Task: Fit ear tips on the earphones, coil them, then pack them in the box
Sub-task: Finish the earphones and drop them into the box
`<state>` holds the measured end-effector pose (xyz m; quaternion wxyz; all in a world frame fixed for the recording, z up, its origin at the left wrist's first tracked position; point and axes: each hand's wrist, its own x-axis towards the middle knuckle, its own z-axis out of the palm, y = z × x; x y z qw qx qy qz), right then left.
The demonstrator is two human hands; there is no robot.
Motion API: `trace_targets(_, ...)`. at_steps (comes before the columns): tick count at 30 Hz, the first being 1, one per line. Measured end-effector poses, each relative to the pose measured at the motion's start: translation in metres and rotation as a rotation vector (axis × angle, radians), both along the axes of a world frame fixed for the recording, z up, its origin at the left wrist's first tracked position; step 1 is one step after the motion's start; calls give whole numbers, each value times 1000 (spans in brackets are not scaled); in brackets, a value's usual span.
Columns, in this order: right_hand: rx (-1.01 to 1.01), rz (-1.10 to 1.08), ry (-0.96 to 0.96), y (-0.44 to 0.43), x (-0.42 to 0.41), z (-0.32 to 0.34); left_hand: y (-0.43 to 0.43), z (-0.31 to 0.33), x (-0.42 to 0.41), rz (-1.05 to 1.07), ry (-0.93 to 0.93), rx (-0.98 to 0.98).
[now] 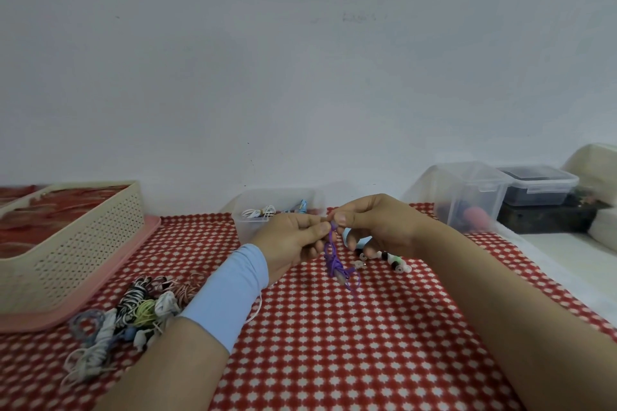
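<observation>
Purple earphones (335, 264) hang in a loose tangle above the red-and-white cloth, pinched at the top by both hands. My left hand (289, 240), with a light blue sleeve on the wrist, pinches the cord from the left. My right hand (374, 227) pinches it from the right, fingertips meeting the left thumb. Small ear tips (390, 259) in white, black and green lie on the cloth just below my right hand. A clear box (247, 220) behind my hands holds coiled earphones.
A pile of tangled earphones (133, 310) lies at the lower left. A cream perforated basket (83, 243) on a pink tray stands at far left. Clear lidded containers (474, 193) and a dark one (537, 190) stand at the back right, by the white table edge.
</observation>
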<state>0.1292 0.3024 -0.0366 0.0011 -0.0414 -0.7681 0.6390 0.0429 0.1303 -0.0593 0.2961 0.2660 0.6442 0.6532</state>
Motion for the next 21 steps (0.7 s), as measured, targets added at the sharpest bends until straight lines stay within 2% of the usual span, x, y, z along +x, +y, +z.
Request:
trace_targets(6, -79, 38, 41, 7, 1, 0, 3, 4, 2, -28, -104, 86)
trace_targets(14, 39, -12, 40, 3, -2, 0, 2, 1, -1, 9, -13, 20)
trace_targets(21, 75, -88, 197, -2, -1, 2, 3, 1, -1, 19, -141, 68)
